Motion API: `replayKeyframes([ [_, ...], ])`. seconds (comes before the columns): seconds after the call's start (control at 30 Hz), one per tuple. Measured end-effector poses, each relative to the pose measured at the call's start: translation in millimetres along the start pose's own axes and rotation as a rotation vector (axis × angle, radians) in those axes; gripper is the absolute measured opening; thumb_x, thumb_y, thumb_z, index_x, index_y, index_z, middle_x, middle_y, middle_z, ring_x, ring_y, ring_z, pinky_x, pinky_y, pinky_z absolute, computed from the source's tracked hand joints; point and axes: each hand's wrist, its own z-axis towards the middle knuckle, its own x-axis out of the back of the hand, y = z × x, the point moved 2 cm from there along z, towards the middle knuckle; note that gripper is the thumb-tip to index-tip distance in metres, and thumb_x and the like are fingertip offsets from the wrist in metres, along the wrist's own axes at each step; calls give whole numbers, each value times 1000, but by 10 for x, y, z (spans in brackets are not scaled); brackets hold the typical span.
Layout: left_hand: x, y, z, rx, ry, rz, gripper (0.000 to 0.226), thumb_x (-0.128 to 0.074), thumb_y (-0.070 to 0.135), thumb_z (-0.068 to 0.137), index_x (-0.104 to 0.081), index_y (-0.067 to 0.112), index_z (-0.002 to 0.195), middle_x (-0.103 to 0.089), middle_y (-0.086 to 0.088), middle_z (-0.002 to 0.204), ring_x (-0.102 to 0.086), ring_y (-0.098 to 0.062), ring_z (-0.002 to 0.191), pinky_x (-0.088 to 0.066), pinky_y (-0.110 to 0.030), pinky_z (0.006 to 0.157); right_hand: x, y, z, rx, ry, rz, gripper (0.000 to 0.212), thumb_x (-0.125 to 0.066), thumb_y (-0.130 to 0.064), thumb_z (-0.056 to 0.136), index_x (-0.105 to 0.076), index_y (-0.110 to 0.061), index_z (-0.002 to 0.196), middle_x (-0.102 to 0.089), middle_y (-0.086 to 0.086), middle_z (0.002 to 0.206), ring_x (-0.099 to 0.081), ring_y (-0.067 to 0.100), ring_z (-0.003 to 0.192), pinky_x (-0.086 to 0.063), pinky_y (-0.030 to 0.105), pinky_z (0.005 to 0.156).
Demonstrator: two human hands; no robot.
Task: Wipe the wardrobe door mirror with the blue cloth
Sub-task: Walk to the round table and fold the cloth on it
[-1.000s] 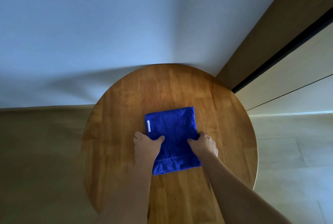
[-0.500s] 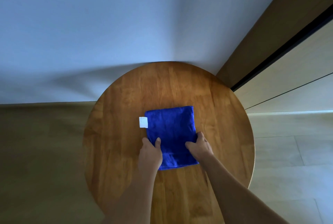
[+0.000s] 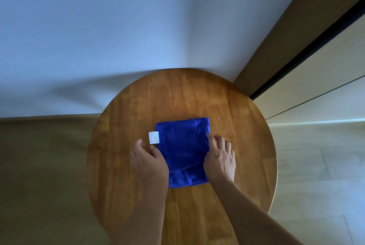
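Note:
The blue cloth [image 3: 182,146] lies folded on the round wooden table [image 3: 177,94], near its middle. A white tag [image 3: 154,137] sticks out flat from the cloth's left edge. My left hand [image 3: 148,162] rests palm down on the table against the left edge, fingers loosely apart, thumb touching the fabric. On the other side, my right hand [image 3: 220,159] lies flat with fingers spread and its thumb side pressed to the right edge. Neither hand lifts the cloth. The wardrobe door [image 3: 325,67] runs along the right; I cannot make out a mirror surface on it.
A pale wall [image 3: 118,27] stands just behind the table. A dark track [image 3: 308,51] runs along the wardrobe panels. Light floor tiles [image 3: 316,165] lie to the right and a brownish floor [image 3: 39,165] to the left.
Both hands slid forward along the cloth's sides and their fingers spread out. The white tag flipped outward onto the table. The cloth stayed in place.

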Motion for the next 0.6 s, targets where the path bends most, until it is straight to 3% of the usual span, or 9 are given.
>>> replayKeyframes([
  [0.07,-64,14,130,176,-84,-137,44,-56,29,92,-44,9,130,-56,-7,121,-57,-23,105,-52,-36,84,7,-39,27,50,16,18,53,-46,-14,87,-39,-23,139,-44,-4,133,-42,17,115,-38,30,92],
  [0.1,-101,13,160,159,-150,-149,39,-56,29,92,-49,9,124,-59,-5,115,-59,-20,99,-52,-30,77,13,-42,26,36,28,39,49,-47,-16,86,-45,-22,135,-48,-5,129,-44,17,113,-38,31,91],
  [0.17,-116,52,160,-45,-181,-39,22,-56,21,92,-59,9,110,-63,-3,99,-59,-15,86,-40,-18,62,13,-13,10,-3,18,66,38,-46,-20,87,-55,-22,124,-56,-8,116,-49,14,104,-36,29,88],
  [0.23,-97,95,132,-239,-133,88,20,-57,14,91,-63,9,109,-61,-2,95,-54,-13,84,-38,-20,63,-4,41,-21,23,-22,22,32,-45,-20,88,-61,-23,116,-58,-9,106,-52,11,95,-36,26,84],
  [0.33,-110,76,46,-517,-170,362,33,-55,22,91,-58,16,124,-54,-4,126,-48,-20,113,-45,-32,88,-10,87,-71,113,-38,-98,29,-51,-15,84,-64,-19,109,-58,-5,105,-54,15,91,-40,27,81],
  [0.43,-180,-89,-44,-717,-331,728,62,-37,44,96,-17,18,149,-8,-3,158,-11,-24,144,-14,-42,115,0,32,-92,156,31,-107,41,-65,-16,78,-64,-14,118,-59,7,124,-57,27,108,-47,40,87],
  [0.47,-203,-151,-56,-735,-375,800,70,-29,51,96,0,16,150,9,-3,158,4,-24,145,-5,-45,116,-13,3,-93,184,-1,-122,53,-65,-24,81,-55,-13,132,-51,10,138,-50,32,122,-44,46,97],
  [0.53,-233,-237,-72,-704,-441,857,87,-19,67,89,22,14,145,30,-3,152,23,-25,141,7,-48,114,-103,4,-110,223,-195,-237,74,-39,-51,94,-9,-18,153,-3,8,161,-10,34,146,-11,50,116],
  [0.6,-242,-300,-83,-664,-499,860,108,-17,84,75,33,14,139,40,-3,146,30,-26,138,14,-49,110,-237,86,-152,200,-323,-318,79,-5,-66,88,27,-21,145,36,3,151,23,31,143,15,47,113],
])
